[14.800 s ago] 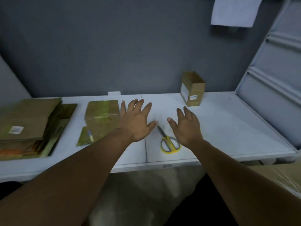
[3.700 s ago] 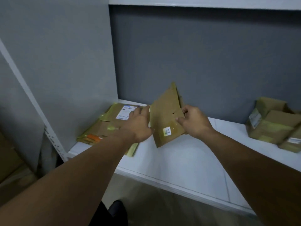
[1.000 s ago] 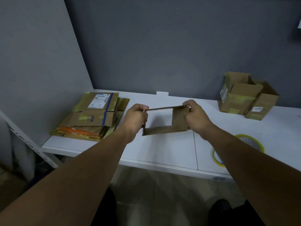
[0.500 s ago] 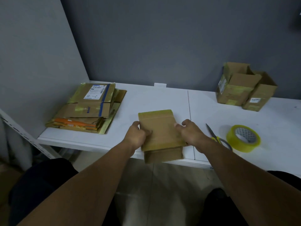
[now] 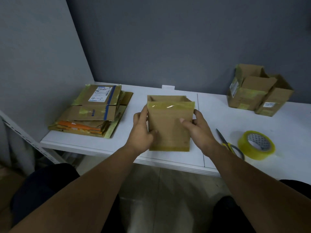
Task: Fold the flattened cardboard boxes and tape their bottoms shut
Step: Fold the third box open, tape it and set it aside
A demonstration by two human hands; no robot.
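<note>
Between both hands, small opened cardboard box (image 5: 170, 125) held over white table (image 5: 218, 115) near its front edge. Left hand (image 5: 143, 130) grips box's left side, thumb on front panel; right hand (image 5: 198, 126) grips right side, thumb on front. Stack of flattened boxes (image 5: 94, 111) lies left of left hand. Scissors (image 5: 228, 145) and yellow tape roll (image 5: 256, 144) sit just right of right hand; two folded boxes (image 5: 257, 91) farther right, behind.

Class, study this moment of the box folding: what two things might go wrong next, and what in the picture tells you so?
1. The box is held close to the table's front edge and might slide off.
2. The scissors' blade points towards the right hand; reaching for the tape might brush it.
</note>
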